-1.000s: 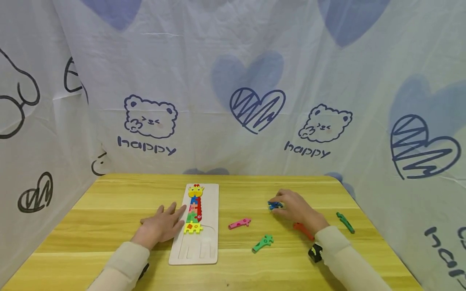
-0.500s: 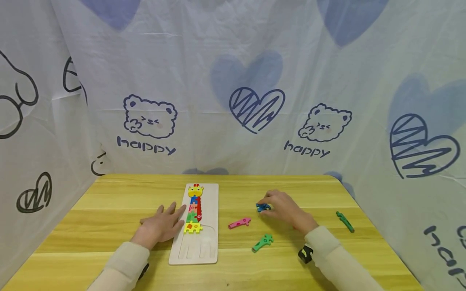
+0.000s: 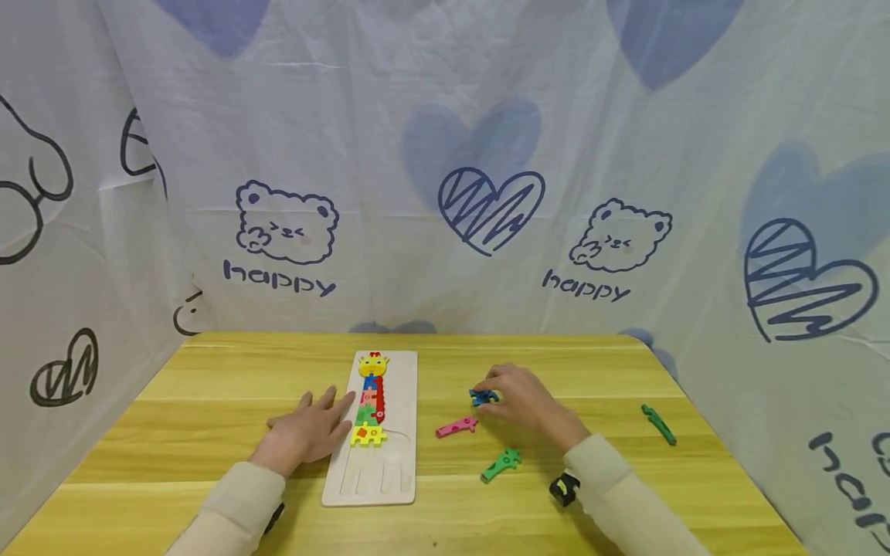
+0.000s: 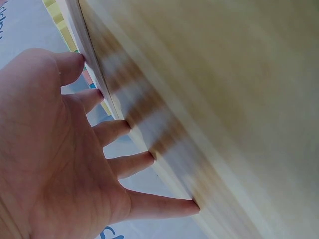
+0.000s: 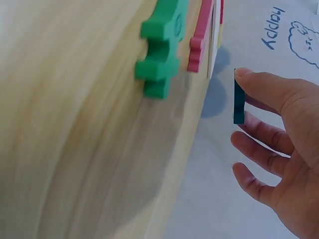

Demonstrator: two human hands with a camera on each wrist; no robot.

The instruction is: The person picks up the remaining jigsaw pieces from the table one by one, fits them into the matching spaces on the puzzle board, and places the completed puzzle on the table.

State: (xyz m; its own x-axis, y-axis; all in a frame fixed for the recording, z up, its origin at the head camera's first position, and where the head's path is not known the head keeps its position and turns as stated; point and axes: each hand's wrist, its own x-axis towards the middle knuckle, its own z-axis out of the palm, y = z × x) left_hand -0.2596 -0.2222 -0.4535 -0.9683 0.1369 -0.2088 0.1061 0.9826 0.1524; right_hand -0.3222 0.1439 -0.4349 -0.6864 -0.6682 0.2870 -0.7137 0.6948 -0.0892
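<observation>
Between the thumb and fingers of my right hand (image 3: 523, 397) I pinch a blue puzzle piece (image 3: 483, 397); in the right wrist view the piece (image 5: 239, 102) shows edge-on, held off the table. My left hand (image 3: 307, 434) has its fingers spread, and the fingertips touch the left edge of a wooden puzzle board (image 3: 403, 378). On that board lies a partly filled giraffe: a yellow head (image 3: 373, 366), blue, pink and green neck pieces, a red strip (image 3: 380, 399) and a yellow piece (image 3: 368, 436) below them. Under these, carved outlines of the body and legs show bare wood.
A pink piece (image 3: 456, 427) and a green piece (image 3: 501, 465) lie on the table right of the board. Farther right is a dark green piece (image 3: 658, 425). A printed white curtain (image 3: 389, 154) hangs behind and at the sides of the table (image 3: 208, 371).
My right hand has moved left with the blue puzzle piece, toward the board. The orange-red piece it was passing over is now hidden by my arm. My left hand has stayed put.
</observation>
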